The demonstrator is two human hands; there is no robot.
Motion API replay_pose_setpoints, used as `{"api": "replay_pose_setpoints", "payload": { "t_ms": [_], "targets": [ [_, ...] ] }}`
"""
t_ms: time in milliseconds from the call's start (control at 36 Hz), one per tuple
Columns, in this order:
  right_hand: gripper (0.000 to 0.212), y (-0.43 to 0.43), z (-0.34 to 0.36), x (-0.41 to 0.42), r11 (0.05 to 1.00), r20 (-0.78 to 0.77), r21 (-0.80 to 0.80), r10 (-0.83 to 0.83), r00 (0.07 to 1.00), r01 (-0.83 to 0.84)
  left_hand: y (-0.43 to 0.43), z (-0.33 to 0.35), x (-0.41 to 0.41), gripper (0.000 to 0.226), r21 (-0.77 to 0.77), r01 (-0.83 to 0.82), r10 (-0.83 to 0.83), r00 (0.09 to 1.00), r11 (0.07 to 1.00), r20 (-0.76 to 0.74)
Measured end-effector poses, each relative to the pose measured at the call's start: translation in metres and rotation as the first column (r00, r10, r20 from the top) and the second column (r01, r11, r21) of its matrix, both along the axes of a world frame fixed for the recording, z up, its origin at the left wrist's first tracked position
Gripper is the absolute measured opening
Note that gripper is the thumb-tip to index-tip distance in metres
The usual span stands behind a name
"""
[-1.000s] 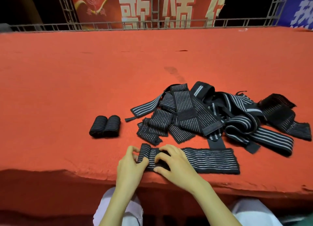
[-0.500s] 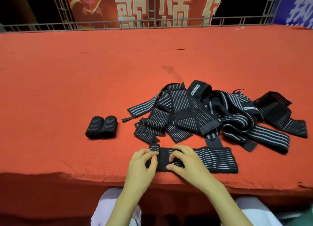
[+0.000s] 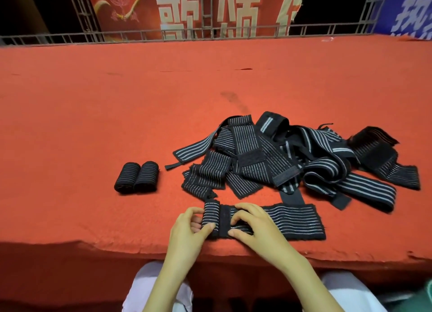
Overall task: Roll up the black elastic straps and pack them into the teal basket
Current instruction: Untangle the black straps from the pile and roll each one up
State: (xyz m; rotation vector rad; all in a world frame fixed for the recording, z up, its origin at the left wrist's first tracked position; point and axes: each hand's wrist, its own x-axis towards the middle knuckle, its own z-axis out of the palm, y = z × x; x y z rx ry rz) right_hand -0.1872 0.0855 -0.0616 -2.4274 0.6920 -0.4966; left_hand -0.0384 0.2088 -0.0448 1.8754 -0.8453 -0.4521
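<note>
— Okay, quick, left to right. What's there?

— Two finished rolls [image 3: 136, 180], side by side and touching, on the red cloth [image 3: 93, 124], well apart from the hands. Next is the left hand [image 3: 189, 230], thumb and fingers curled round the rolled end [image 3: 211, 217] of a strap [image 3: 292, 220] that lies near the table's front edge.

— Right hand?

— The right hand [image 3: 254, 227] is just beside that roll. Fingertips are bent down onto the strap, thumb at its near edge, gripping it. The flat tail runs off rightward. The loose pile [image 3: 292, 157] sits behind, and one piece meets the tail's far edge. Over or under, can't tell.

— So how to roll it well?

— My guess: pull the tail taut with the right hand and turn the roll rightward with the left. Line the edges up so the stripes stack and it doesn't cone. Slide the tail off the pile first, or a neighbour gets dragged in.

— Basket?

— There's a teal shape [image 3: 426, 295] in the bottom-right corner, below the table. Can't tell if that's it.
</note>
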Motion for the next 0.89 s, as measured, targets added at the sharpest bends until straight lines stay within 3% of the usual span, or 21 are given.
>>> {"api": "replay_pose_setpoints", "payload": {
  "t_ms": [111,528,694,889],
  "targets": [
    [0.023,-0.002,0.0,-0.001,1.0,0.013,0.012,0.013,1.0,-0.013,-0.004,0.001,-0.003,0.027,0.042,-0.01,0.007,0.998,0.999,0.066],
    [0.018,-0.011,0.005,-0.018,1.0,-0.016,0.003,-0.021,1.0,0.021,-0.027,0.004,-0.043,0.035,0.033,0.042,-0.052,0.919,0.999,0.392],
    [0.017,-0.019,0.009,-0.033,0.998,-0.056,-0.019,-0.06,0.997,0.059,-0.027,0.002,-0.038,0.022,-0.047,0.142,-0.119,0.939,0.989,0.323],
    [0.017,-0.022,0.008,-0.04,0.997,-0.069,0.005,-0.077,0.995,0.078,-0.023,0.012,-0.04,0.03,-0.081,0.226,-0.213,0.966,0.971,0.148]
  ]
}}
